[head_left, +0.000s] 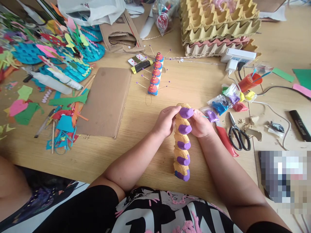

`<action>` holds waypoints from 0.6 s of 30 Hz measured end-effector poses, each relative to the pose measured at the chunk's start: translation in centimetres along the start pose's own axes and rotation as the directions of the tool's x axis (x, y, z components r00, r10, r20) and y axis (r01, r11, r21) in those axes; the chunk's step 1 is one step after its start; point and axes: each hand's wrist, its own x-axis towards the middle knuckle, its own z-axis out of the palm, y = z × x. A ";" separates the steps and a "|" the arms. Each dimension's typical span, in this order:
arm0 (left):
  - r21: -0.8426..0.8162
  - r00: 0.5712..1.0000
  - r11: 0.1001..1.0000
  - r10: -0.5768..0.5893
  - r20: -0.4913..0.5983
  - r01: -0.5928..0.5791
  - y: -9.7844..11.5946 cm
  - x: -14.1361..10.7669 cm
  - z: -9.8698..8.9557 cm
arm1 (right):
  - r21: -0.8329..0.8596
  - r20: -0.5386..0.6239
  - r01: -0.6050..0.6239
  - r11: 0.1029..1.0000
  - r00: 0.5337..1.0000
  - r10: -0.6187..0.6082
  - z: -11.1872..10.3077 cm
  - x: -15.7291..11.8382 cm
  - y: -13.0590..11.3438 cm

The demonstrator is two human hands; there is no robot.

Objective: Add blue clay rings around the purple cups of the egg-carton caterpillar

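Note:
A strip of yellow egg carton (182,137) is held over the table, its several cups in a row pointing away from me. Purple modelling clay (186,112) caps the cups. A bit of blue shows at the near end. My left hand (167,121) is closed on the strip's far end from the left. My right hand (201,124) grips the same end from the right, fingertips at the farthest purple cap. Some fingers of both hands are hidden behind the strip. Beyond them stands a finished-looking egg carton caterpillar (155,73) with blue and red faces and purple-tipped sticks.
Right of my hands lie bags of coloured clay (220,105), a red-handled cutter (226,140) and scissors (239,134). A cardboard sheet (104,102), paper scraps (65,124) and glue bottles (50,81) are left. Egg trays (218,26) and a power strip (238,55) stand behind.

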 end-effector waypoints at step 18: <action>-0.062 0.964 0.965 -0.248 0.096 0.255 0.6 0.6 -0.3 | -0.016 -0.100 0.013 1.000 0.995 -0.015 1.1 0.1 -0.3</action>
